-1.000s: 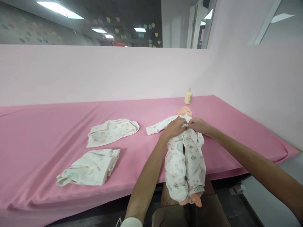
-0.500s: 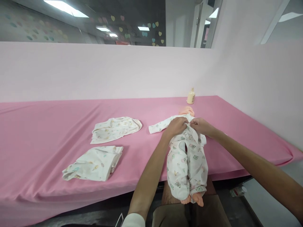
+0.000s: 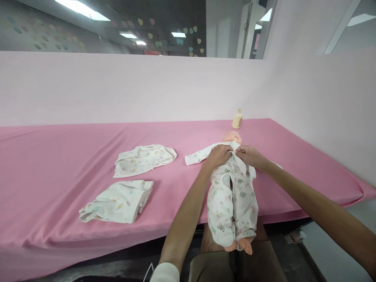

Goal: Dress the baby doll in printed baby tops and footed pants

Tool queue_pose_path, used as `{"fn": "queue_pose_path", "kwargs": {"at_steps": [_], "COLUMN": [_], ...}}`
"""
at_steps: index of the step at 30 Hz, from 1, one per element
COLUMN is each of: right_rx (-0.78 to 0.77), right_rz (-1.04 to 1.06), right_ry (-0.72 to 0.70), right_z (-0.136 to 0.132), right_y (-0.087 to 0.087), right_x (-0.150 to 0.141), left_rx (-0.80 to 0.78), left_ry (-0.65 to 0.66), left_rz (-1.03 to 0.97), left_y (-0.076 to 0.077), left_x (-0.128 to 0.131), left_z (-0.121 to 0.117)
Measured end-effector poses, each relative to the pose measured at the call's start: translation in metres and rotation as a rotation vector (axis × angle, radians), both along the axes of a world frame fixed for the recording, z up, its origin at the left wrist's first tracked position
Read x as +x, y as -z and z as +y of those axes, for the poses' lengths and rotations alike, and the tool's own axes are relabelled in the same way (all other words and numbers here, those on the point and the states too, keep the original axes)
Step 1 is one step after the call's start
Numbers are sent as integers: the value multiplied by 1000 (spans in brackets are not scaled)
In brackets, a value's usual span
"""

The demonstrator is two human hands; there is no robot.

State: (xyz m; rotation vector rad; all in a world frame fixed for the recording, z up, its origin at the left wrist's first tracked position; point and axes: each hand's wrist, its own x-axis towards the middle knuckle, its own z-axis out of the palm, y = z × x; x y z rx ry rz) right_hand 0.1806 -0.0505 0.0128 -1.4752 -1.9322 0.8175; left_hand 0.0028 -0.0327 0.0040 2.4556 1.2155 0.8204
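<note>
A baby doll (image 3: pixel 233 137) lies on its back with its head away from me and its bare feet over the table's front edge. It wears a white printed baby shirt (image 3: pixel 205 152) and matching pants (image 3: pixel 221 211). At the shirt's front, my left hand (image 3: pixel 220 156) pinches a thin white tie. My right hand (image 3: pixel 249 155) is closed opposite it, its fingertips pinching the tie's other side. Only a small gap separates the two hands. They cover much of the doll's chest. One sleeve stretches out flat to the left; my right forearm partly hides the other.
Two folded white printed cloths, a farther one (image 3: pixel 143 159) and a nearer one (image 3: pixel 120 201), lie left of the doll. A cream pump bottle (image 3: pixel 237 119) stands behind its head. Pink sheeting (image 3: pixel 73 168) covers the table, which meets a wall at the back.
Both hands stay at the shirt front, with the fingers shifting only slightly around the tie. The doll and cloths keep their places; the view has tilted a little.
</note>
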Motion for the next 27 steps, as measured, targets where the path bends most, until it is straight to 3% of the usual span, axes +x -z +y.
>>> {"fn": "queue_pose_path", "kwargs": {"at_steps": [8,12,16,21,24,27], "right_rx": [32,49,111,-94,-164,-167], "right_rz": [-81,-22,50,256,340,332], "right_ry": [133,264,436,686,730,746], "right_z": [-7,-8,-6,-6,-10,-12], "right_y": [-5,-6,0,28,48,56], "right_x": [-11,9,57,115,137,152], "left_rx": [-24,-98,-108,-197,-206,-252], "left_ry": [16,-43,-338,-739,-842,-865], "left_rz": [-35,-136,-177,-79,-16,14], "left_y": [-1,0,5,10,9,10], "left_x": [-2,-4,-7,-39,-72,-103], "left_z": [0,2,10,24,30,33]}}
